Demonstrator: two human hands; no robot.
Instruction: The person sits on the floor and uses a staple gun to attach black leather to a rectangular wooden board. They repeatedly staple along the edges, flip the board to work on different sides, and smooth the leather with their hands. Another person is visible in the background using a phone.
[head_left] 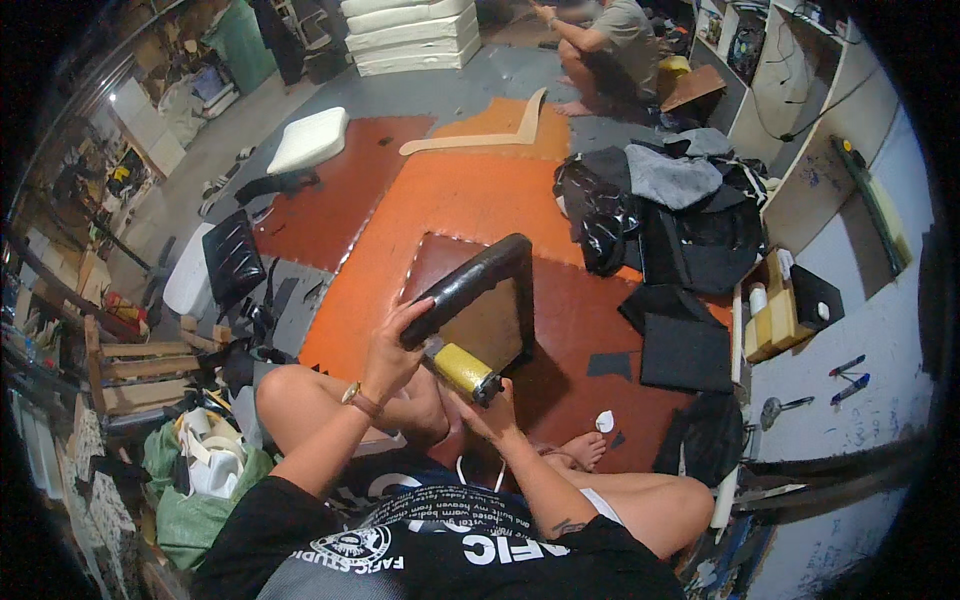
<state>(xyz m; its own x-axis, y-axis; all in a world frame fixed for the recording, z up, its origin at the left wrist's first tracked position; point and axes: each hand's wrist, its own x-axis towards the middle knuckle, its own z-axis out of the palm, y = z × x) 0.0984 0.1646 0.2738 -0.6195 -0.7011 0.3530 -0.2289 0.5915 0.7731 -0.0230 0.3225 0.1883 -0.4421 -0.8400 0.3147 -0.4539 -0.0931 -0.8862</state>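
Observation:
My left hand (397, 345) grips the near end of a bent, black-covered padded piece (475, 278), like an armrest, tilted up in front of my crossed legs. Its far part turns downward, and a tan-brown area shows inside the bend. Close under the near end is a yellow, cylinder-bodied tool (463, 372) that looks like a staple gun, with a black cap toward me. My right hand (493, 415) is closed round it from below; the cap and body hide some of the fingers. Whether its nose touches the black piece I cannot tell.
A tan angled board (490, 138) and a white cushion (308, 140) lie farther off. Black and grey fabric (665, 195) is heaped at the right, beside black panels (686, 352). Another person (610, 50) squats at the back right. A green sack (190, 490) sits at my left.

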